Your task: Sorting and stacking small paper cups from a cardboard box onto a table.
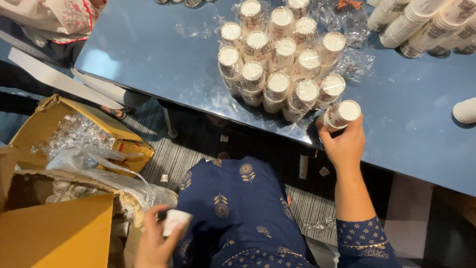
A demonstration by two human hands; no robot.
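My right hand point(345, 144) grips a plastic-wrapped stack of white paper cups point(341, 114) at the near edge of the shiny blue table point(163, 54), right beside a cluster of several upright wrapped cup stacks point(280, 62). My left hand point(153, 243) is low at my left knee, holding a small white paper cup point(175, 220) next to an open cardboard box point(59, 233). My lap in dark blue patterned cloth lies between the two hands.
Long cup stacks point(421, 22) lie on their sides at the table's far right, one more cup stack point(465, 110) at the right edge. A yellow cardboard box point(74, 130) with clear plastic sits on the floor left. Another person's clothing point(59, 20) shows top left.
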